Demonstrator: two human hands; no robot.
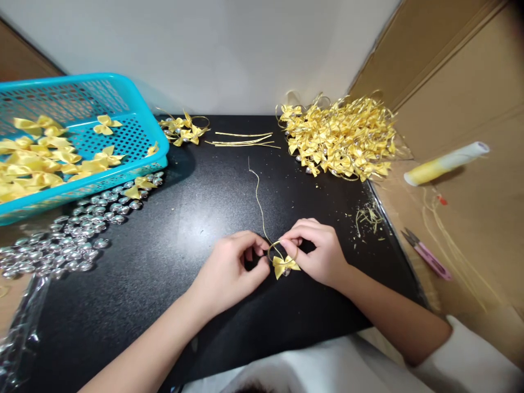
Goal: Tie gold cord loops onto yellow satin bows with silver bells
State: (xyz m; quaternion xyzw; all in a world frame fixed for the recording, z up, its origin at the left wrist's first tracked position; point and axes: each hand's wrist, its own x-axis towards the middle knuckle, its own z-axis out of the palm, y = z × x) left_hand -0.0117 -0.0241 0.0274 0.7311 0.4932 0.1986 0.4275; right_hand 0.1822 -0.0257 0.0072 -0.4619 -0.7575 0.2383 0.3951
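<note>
Near the front middle of the black table, a yellow ribbon bow (282, 266) hangs from a loop of gold cord (273, 246), with a small silvery bead at its underside. My right hand (313, 248) pinches the cord above the bow with thumb and forefinger. On the other side, my left hand (241, 262) has its fingers curled, thumb and fingertips closed at the loop's left edge. A thin gold thread (258, 199) runs from the loop away across the tabletop. What exactly lies between the left fingertips is partly hidden.
A blue basket (153, 128) with yellow bows stands at left, silver beads (61, 240) beside it. Cut gold cords (243, 139) lie at the back, a pile of finished bows (339, 139) back right. Pink thread snips (429, 256) and a thread tube (446, 162) rest on cardboard at right.
</note>
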